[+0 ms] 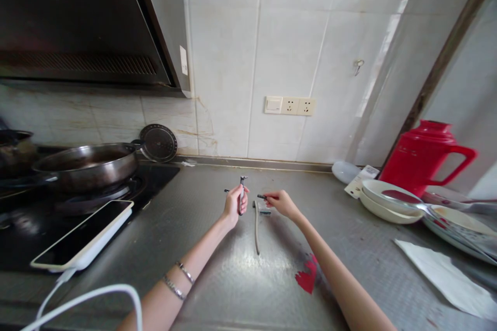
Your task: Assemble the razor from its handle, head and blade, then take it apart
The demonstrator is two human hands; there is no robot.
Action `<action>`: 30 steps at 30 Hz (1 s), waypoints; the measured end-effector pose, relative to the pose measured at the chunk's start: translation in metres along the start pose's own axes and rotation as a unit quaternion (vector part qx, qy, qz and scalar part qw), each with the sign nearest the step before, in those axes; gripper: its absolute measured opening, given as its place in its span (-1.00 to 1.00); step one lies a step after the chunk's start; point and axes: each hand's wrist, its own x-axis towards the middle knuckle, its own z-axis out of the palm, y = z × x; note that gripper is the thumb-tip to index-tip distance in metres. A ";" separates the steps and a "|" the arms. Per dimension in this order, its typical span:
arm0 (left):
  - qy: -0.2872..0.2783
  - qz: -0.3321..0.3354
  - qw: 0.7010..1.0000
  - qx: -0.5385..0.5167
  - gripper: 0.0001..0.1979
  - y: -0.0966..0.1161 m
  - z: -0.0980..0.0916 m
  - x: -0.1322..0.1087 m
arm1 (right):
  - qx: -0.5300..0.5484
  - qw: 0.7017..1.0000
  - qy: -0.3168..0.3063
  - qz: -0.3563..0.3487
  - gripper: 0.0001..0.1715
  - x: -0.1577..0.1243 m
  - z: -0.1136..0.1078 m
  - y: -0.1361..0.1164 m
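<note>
My left hand (234,204) is closed around a small upright tool (242,195) with a dark and silver body and a short metal crosspiece on top; its exact kind is too small to make out. A thin black tip (226,191) pokes out to the left of that hand. Between the thumb and fingers of my right hand (282,202) is a short black rod (262,196), pointing left. Below it lies a small clear packet (265,208) with dark pieces. A thin grey tube (257,230) rests on the counter between my hands.
On the left are a cooktop with a steel pan (91,168) and a phone (83,235) on a white cable (104,289). A red thermos (419,158), stacked bowls (390,207) and a white napkin (442,276) occupy the right. A red heart (307,275) marks the metal counter (233,289).
</note>
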 end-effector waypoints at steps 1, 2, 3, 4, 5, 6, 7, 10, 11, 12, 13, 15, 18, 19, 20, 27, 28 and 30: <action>0.006 0.005 1.000 0.002 -0.73 -0.001 -0.001 0.001 | 0.008 1.000 0.002 0.002 -0.61 0.001 0.000 0.001; 0.013 0.013 1.000 0.008 -0.73 -0.003 -0.001 0.002 | 0.016 1.000 0.005 -0.001 -0.61 0.001 0.000 0.001; 0.022 0.024 0.999 0.020 -0.72 -0.005 -0.002 0.003 | 0.027 1.000 0.008 -0.006 -0.62 0.001 0.000 0.000; 0.032 0.038 0.998 0.039 -0.72 -0.007 -0.002 0.003 | 0.041 0.999 0.012 -0.013 -0.63 0.001 0.000 -0.001; 0.042 0.055 0.996 0.062 -0.72 -0.009 -0.003 0.004 | 0.059 0.998 0.018 -0.021 -0.64 0.001 -0.001 -0.003; 0.050 0.072 0.992 0.090 -0.72 -0.011 -0.002 0.004 | 0.081 0.996 0.026 -0.030 -0.64 0.001 -0.002 -0.005; 0.052 0.089 0.988 0.119 -0.72 -0.013 -0.002 0.004 | 0.102 0.993 0.035 -0.039 -0.64 0.001 -0.004 -0.007; 0.032 0.129 0.972 0.195 -0.76 -0.018 0.001 0.001 | 0.143 0.986 0.059 -0.068 -0.65 -0.001 -0.008 -0.014; 0.023 0.138 0.967 0.213 -0.77 -0.020 0.003 -0.001 | 0.148 0.984 0.066 -0.077 -0.65 -0.002 -0.010 -0.016; 0.016 0.142 0.963 0.227 -0.79 -0.021 0.004 -0.003 | 0.152 0.982 0.073 -0.084 -0.66 -0.003 -0.011 -0.018; 0.008 0.142 0.961 0.237 -0.80 -0.023 0.006 -0.004 | 0.155 0.981 0.078 -0.091 -0.66 -0.003 -0.012 -0.020; -0.009 0.132 0.959 0.249 -0.83 -0.025 0.008 -0.008 | 0.165 0.977 0.088 -0.103 -0.67 -0.005 -0.014 -0.025; -0.036 0.123 0.959 0.254 -0.84 -0.028 0.010 -0.012 | 0.175 0.972 0.098 -0.119 -0.67 -0.009 -0.016 -0.033; -0.043 0.122 0.958 0.256 -0.84 -0.028 0.010 -0.013 | 0.175 0.972 0.101 -0.123 -0.68 -0.010 -0.016 -0.036; -0.049 0.121 0.957 0.258 -0.85 -0.028 0.011 -0.014 | 0.174 0.971 0.105 -0.127 -0.68 -0.011 -0.016 -0.039; -0.056 0.135 0.956 0.255 -0.83 -0.028 0.010 -0.016 | 0.165 0.970 0.101 -0.150 -0.70 -0.018 -0.016 -0.052; -0.054 0.136 0.956 0.255 -0.83 -0.028 0.010 -0.016 | 0.167 0.969 0.099 -0.153 -0.70 -0.018 -0.016 -0.053; -0.054 0.138 0.955 0.258 -0.83 -0.028 0.009 -0.016 | 0.170 0.968 0.097 -0.157 -0.71 -0.019 -0.016 -0.054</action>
